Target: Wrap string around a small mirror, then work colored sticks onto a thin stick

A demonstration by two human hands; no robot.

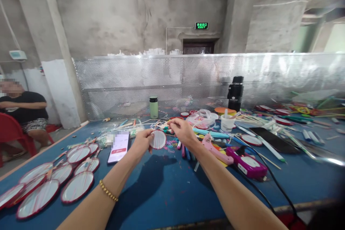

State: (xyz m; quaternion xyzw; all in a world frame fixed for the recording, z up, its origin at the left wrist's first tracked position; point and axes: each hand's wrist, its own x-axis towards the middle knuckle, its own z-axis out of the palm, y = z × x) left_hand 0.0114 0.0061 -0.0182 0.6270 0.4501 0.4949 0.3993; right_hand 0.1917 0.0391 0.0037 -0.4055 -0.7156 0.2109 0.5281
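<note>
You hold a small round disc [159, 139] with a dark red rim in your left hand [143, 141]; the thumb and fingers are closed on its left side. It is above the middle of the blue table [151, 196]. Your right hand [183, 132] is just to the right of it, with the fingertips brought close together; I cannot tell if they hold something small. Below and between your two hands lie small coloured clips [170, 145].

Beside your left wrist, toward the left edge of the table, there is a phone [118, 148] with its screen lit. Nearer to the left edge, many larger discs [77, 187] with red rims lie together, some overlapping. Under your right forearm are marker pens [185, 152], and to its right lie a pink glue gun [217, 151] and a purple power box [248, 163] with a black cable. Toward the far edge stand a green bottle [153, 108], a white cup [228, 123] and a black flask [235, 95].
</note>
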